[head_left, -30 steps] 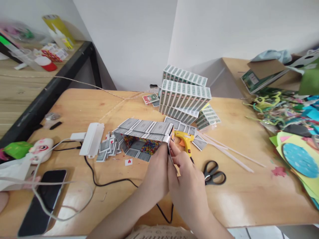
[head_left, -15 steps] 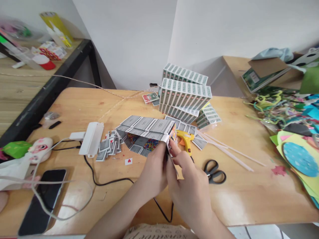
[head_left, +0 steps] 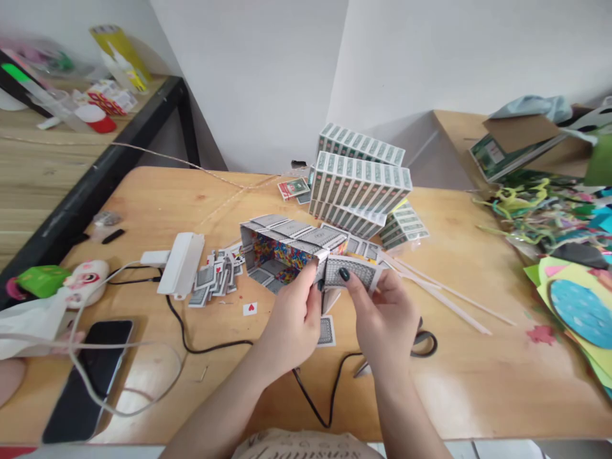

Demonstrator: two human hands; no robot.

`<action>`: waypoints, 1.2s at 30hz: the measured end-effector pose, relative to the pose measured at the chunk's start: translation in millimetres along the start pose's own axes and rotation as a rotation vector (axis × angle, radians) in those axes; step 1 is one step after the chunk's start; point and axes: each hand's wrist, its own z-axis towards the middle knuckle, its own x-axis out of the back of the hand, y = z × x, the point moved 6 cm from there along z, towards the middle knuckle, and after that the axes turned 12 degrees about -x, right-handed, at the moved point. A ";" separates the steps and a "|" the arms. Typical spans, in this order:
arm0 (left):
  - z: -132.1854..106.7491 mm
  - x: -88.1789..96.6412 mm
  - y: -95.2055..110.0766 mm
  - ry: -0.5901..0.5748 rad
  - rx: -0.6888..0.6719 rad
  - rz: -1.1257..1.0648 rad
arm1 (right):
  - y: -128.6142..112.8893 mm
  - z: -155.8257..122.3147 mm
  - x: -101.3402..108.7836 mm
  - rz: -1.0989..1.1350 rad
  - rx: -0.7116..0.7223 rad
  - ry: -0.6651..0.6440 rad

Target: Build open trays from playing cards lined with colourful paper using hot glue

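A box built from grey-backed playing cards [head_left: 287, 245] stands tilted at the table's middle, its open side showing colourful card faces. My left hand [head_left: 291, 322] pinches the box's near right corner. My right hand [head_left: 385, 315] holds a flat card panel [head_left: 354, 271] against that same corner, thumb on its patterned back. A single card [head_left: 326, 331] lies on the table under my hands. Loose small cards [head_left: 215, 277] are heaped to the left of the box.
Stacked green card packs [head_left: 358, 182] stand behind the box. Scissors [head_left: 423, 344] lie right of my right hand, long white sticks [head_left: 444, 293] beyond. A white power strip [head_left: 182, 264], black cable [head_left: 215, 347] and phone [head_left: 88, 376] sit left. Coloured paper scraps [head_left: 568, 255] cover the right edge.
The box has been lifted and turned, its open side now facing left and toward me. My right hand has moved right and swung a card panel flat. The yellow glue gun is hidden now.
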 end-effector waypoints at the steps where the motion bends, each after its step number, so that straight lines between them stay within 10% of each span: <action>1: -0.1 -0.1 0.6 -0.001 -0.009 0.009 | 1.8 3.9 -0.3 0.021 -0.019 -0.016; 8: -2.1 -0.3 0.4 -0.019 -0.002 -0.029 | 2.5 17.9 -8.2 0.172 -0.120 -0.211; 14: -0.5 -1.5 -8.1 0.017 0.049 -0.339 | 2.1 13.8 -8.4 0.182 -0.115 -0.187; 36: -1.4 2.7 -24.4 0.090 0.235 -0.337 | 3.9 2.6 -11.1 0.091 -0.054 -0.123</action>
